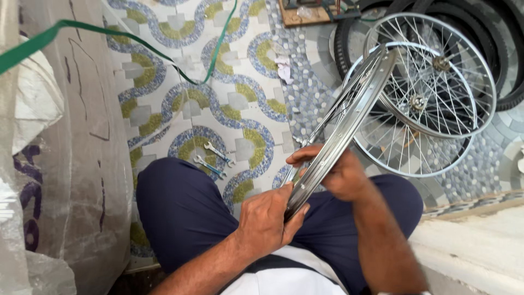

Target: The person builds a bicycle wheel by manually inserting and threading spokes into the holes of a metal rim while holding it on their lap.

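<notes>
I sit with my knees apart in dark blue trousers and hold a shiny metal bicycle wheel rim [349, 117] edge-on above my lap. My left hand [268, 220] grips the near end of the rim from the left. My right hand [333, 170] wraps the rim a little farther up, fingers curled over its edge and among the spokes. The rim slants up and away to the right, its spokes fanning out behind it.
Two more spoked wheels [436, 74] lie stacked on the patterned tile floor at the right, beside black tyres [507, 49]. Two small spanners [214, 158] lie on the floor between my knees. A large plastic sack [60, 164] stands at the left, with a green strap [125, 35] across it. A pale step [480, 246] runs at the lower right.
</notes>
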